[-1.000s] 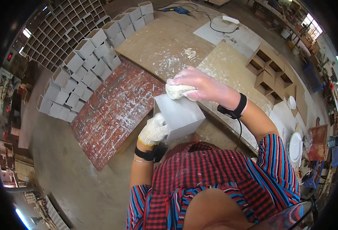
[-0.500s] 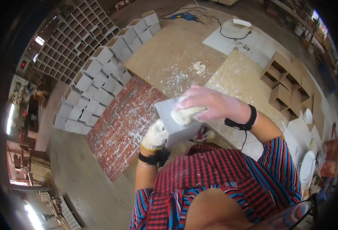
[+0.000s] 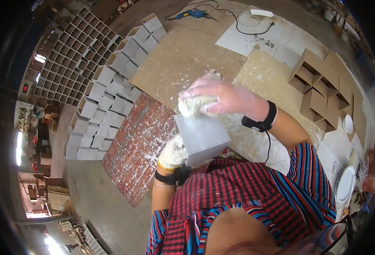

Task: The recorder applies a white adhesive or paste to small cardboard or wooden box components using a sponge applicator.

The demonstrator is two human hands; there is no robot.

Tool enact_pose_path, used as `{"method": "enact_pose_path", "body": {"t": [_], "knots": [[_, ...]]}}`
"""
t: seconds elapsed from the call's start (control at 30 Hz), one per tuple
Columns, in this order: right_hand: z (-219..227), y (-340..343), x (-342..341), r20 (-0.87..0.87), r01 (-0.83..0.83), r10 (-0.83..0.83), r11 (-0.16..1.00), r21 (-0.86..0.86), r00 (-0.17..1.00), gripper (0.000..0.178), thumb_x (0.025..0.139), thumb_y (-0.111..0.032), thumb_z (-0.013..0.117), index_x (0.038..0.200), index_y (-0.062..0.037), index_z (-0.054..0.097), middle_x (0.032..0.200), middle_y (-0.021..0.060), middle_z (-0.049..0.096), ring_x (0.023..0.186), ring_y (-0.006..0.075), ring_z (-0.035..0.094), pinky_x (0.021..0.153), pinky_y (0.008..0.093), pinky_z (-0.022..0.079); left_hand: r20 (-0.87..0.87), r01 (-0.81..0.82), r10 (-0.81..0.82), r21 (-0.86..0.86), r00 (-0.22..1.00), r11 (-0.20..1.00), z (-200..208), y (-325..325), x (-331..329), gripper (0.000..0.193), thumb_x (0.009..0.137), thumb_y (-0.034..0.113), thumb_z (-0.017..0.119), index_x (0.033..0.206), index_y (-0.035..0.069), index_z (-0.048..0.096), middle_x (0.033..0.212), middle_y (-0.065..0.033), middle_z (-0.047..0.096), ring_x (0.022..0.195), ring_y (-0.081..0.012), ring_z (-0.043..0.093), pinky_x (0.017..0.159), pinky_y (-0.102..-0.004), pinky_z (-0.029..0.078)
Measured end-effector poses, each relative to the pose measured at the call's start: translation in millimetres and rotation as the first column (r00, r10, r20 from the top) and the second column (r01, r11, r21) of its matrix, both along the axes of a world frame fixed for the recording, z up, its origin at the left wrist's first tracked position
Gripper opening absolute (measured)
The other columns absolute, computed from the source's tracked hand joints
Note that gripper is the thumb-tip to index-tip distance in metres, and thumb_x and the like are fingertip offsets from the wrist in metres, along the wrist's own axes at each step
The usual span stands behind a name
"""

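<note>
My left hand [image 3: 172, 154], in a white knitted glove, grips an open-ended grey-white box [image 3: 205, 135] by its left side. Some of its fingers are hidden inside or behind the box wall. The box is tilted in front of my apron, its smooth upper face turned up. My right hand [image 3: 215, 94], dusted with white powder, is closed over a wad of off-white cloth [image 3: 196, 106]. That wad is at the far left edge of the box's upper face; whether it presses on the face is hard to tell.
Stacked grey-white boxes [image 3: 106, 108] stand at the left, beside a large stacked grid of them [image 3: 75, 57]. Brown unpainted boxes [image 3: 315, 80] sit at the right near a white bowl [image 3: 347, 123]. A blue corded power tool [image 3: 194, 14] lies at the far edge of the boards.
My right hand has slid the cloth from the middle of the box's upper face toward its far left edge, baring that face. My left hand keeps its grip. The view has shifted slightly.
</note>
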State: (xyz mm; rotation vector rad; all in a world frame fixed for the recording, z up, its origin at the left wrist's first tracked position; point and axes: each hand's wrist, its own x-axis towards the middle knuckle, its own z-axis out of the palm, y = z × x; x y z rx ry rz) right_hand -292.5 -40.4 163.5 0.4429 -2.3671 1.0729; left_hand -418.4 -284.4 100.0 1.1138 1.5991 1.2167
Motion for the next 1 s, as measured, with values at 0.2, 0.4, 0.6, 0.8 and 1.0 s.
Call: {"method": "enact_pose_path", "body": {"t": [0.2, 0.4, 0.6, 0.8, 1.0], "knots": [[15.2, -7.6, 17.0, -0.078, -0.084, 0.088, 0.995, 0.058, 0.993, 0.059, 0.071, -0.012, 0.065, 0.129, -0.0093, 0.055, 0.114, 0.0138, 0.057, 0.101, 0.0322, 0.050, 0.093, 0.0418, 0.040, 0.110, 0.073, -0.079, 0.055, 0.991, 0.996, 4.1, 23.6, -2.4, 0.047, 0.086, 0.027, 0.067, 0.122, 0.000, 0.055, 0.116, -0.0080, 0.061, 0.102, -0.0157, 0.058, 0.086, -0.0313, 0.048], [20.1, 5.7, 27.0, -0.094, 0.072, -0.061, 0.991, 0.116, 0.994, 0.062, 0.070, -0.009, 0.071, 0.130, -0.0143, 0.055, 0.111, 0.0127, 0.057, 0.095, 0.0324, 0.051, 0.090, 0.0421, 0.042, 0.223, 0.092, -0.099, 0.041, 0.970, 0.995, 22.3, 45.4, 3.9, 0.041, 0.085, 0.021, 0.067, 0.120, 0.001, 0.058, 0.113, -0.0068, 0.064, 0.101, -0.0164, 0.058, 0.088, -0.0323, 0.048], [13.7, -19.4, 70.2, 0.043, -0.111, 0.111, 0.994, -0.008, 0.993, 0.054, 0.074, -0.009, 0.065, 0.127, -0.0037, 0.054, 0.112, 0.0141, 0.057, 0.100, 0.0318, 0.052, 0.091, 0.0399, 0.041, 0.359, 0.069, -0.045, -0.054, 0.932, 0.996, 28.4, 58.5, -3.3, 0.033, 0.081, 0.017, 0.072, 0.110, 0.004, 0.063, 0.101, -0.0047, 0.068, 0.093, -0.0148, 0.063, 0.081, -0.0312, 0.050], [0.8, -1.2, 99.7, 0.048, 0.376, -0.391, 0.836, -0.400, 0.919, 0.053, 0.072, -0.003, 0.062, 0.124, 0.0004, 0.053, 0.122, 0.0128, 0.057, 0.114, 0.0251, 0.052, 0.100, 0.0347, 0.037, -0.868, 0.358, -0.261, -0.105, 0.422, 0.928, 43.7, 79.0, -25.0, 0.028, 0.081, 0.034, 0.061, 0.089, 0.009, 0.072, 0.089, -0.0157, 0.067, 0.089, -0.0335, 0.063, 0.082, -0.0401, 0.047], [-35.1, 7.2, 89.1, 0.358, 0.748, -0.657, 0.564, -0.352, 0.664, 0.053, 0.072, -0.003, 0.065, 0.124, 0.0007, 0.054, 0.124, 0.0127, 0.057, 0.119, 0.0230, 0.050, 0.103, 0.0332, 0.034, -0.978, 0.403, -0.137, -0.062, 0.160, 0.913, 30.8, 104.7, -70.5, 0.051, 0.079, 0.036, 0.058, 0.121, 0.007, 0.058, 0.122, -0.0172, 0.057, 0.112, -0.0394, 0.054, 0.099, -0.0489, 0.038]]}}
